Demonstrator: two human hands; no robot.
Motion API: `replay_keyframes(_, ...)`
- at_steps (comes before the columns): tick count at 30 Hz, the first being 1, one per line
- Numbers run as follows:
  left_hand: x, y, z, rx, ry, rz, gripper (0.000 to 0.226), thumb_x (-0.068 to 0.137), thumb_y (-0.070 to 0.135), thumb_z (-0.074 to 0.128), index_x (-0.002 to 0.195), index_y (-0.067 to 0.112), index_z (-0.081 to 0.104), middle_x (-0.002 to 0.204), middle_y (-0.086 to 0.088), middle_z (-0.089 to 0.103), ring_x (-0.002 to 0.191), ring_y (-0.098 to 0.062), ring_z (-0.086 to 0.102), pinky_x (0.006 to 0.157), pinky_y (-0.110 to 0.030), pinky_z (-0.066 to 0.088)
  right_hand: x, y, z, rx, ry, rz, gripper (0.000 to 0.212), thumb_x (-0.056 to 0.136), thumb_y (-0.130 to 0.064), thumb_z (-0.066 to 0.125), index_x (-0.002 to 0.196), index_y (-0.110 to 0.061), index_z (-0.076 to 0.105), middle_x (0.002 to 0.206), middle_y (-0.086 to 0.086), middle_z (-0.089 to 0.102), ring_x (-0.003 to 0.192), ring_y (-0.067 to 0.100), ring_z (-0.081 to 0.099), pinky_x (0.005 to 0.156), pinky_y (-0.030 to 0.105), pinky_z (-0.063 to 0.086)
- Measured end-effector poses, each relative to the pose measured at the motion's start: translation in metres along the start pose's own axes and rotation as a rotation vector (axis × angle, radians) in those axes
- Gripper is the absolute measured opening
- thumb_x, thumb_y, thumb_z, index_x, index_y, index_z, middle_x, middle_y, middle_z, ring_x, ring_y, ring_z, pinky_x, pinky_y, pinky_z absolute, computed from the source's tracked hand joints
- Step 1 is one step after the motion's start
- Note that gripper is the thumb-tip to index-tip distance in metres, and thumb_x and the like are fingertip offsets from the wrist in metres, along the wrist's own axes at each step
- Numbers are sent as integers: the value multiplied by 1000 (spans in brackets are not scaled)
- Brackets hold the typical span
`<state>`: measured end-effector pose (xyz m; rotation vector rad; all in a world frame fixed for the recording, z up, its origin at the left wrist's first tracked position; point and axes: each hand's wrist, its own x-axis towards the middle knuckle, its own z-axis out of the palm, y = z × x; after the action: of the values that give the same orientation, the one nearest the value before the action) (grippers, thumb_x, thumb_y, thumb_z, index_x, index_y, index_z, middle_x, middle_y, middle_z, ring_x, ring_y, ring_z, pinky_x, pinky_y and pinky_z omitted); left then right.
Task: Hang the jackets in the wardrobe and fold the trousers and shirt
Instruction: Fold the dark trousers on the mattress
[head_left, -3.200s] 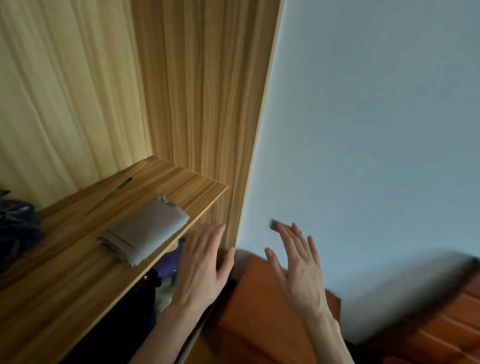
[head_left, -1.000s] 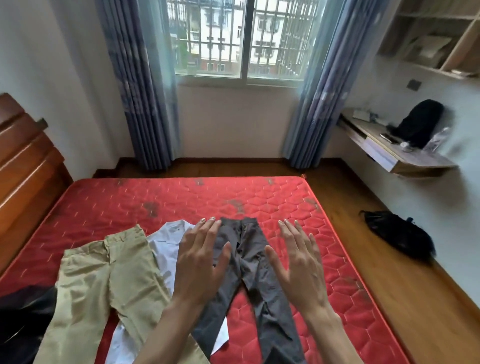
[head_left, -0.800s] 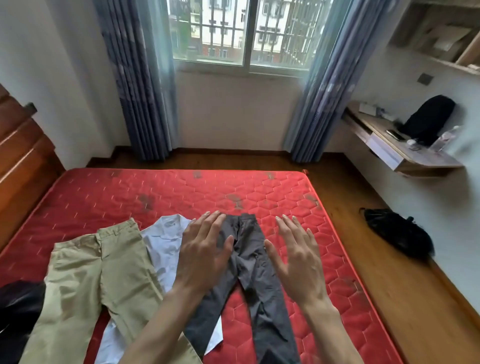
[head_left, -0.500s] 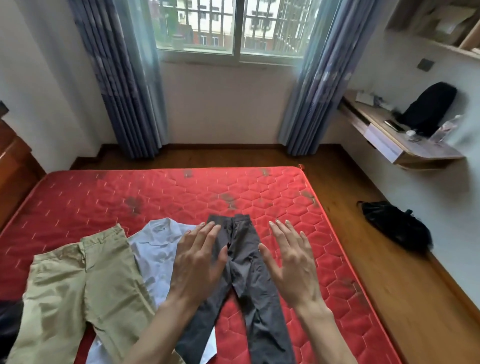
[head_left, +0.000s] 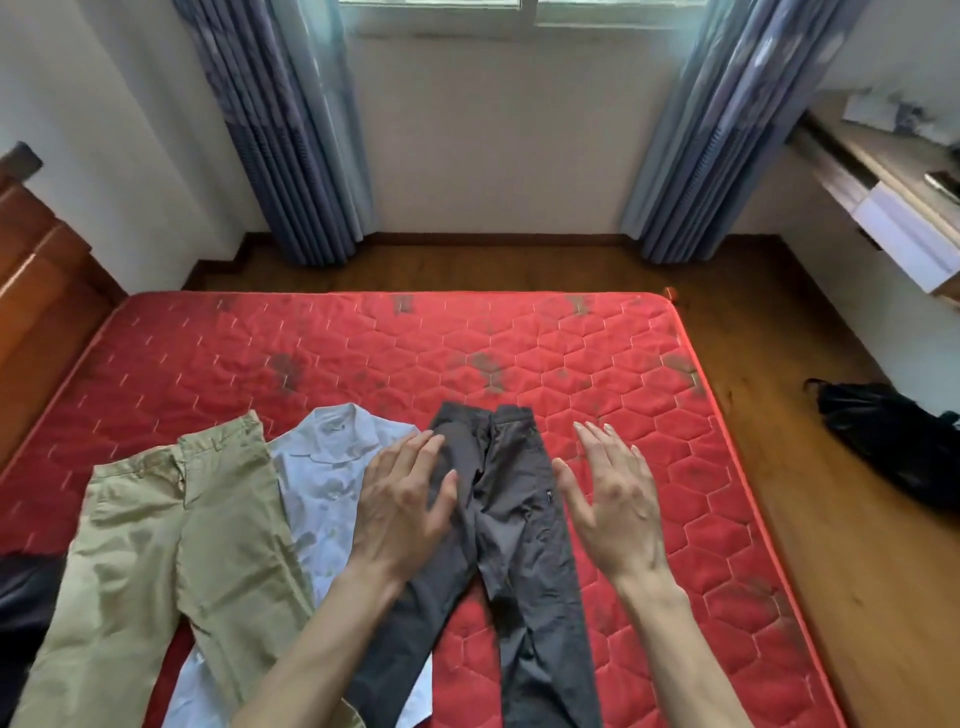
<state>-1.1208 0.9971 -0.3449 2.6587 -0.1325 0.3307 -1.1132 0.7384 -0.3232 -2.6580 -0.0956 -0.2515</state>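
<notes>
Grey trousers (head_left: 514, 525) lie flat and unfolded on the red quilted mattress (head_left: 363, 358), waistband towards the window wall, legs running back towards the person. Just beside them on the left a white shirt (head_left: 327, 483) lies partly beneath them, and khaki trousers (head_left: 171, 545) overlap the shirt's other edge. The left hand (head_left: 402, 501) is held over the grey trousers' left hip, fingers straight and loosely spread, gripping nothing. The right hand (head_left: 615, 501) is held over the mattress just right of them, fingers likewise extended and empty. A black bag (head_left: 893, 436) sits on the wooden floor (head_left: 857, 597).
</notes>
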Motion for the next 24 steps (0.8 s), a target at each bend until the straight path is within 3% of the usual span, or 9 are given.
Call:
replay_keyframes(10, 67, -59, 102, 2, -28, 12, 49, 98, 40, 51, 134, 11, 65, 138, -4, 65, 131, -26, 57, 111, -45, 44, 62, 55, 99, -14, -29, 35, 61, 104, -54, 40, 152, -18, 49, 152, 2, 55, 150, 18, 40, 124, 44, 29)
replay_keyframes(14, 76, -88, 172, -8, -34, -8, 48, 97, 39, 51, 132, 10, 66, 136, -5, 66, 129, -27, 59, 111, -38, 40, 80, 81, 167, -6, -10, 43, 62, 102, -51, 41, 151, -14, 52, 149, 5, 58, 146, 21, 45, 121, 42, 35)
replay_keyframes(19, 79, -130, 263, -43, -43, -10, 48, 97, 38, 49, 132, 11, 67, 135, -3, 66, 128, -22, 59, 110, -39, 44, 97, 124, 264, -9, -39, 69, 63, 100, -51, 42, 150, -14, 52, 148, 7, 59, 143, 25, 49, 118, 45, 40)
replay_keyframes(24, 84, -181, 336, -52, -36, 25, 42, 96, 33, 50, 128, 12, 68, 129, -1, 68, 123, -19, 61, 108, -32, 43, 112, 166, 342, 9, -131, 89, 67, 98, -55, 40, 149, -14, 52, 146, 7, 60, 139, 25, 54, 116, 44, 42)
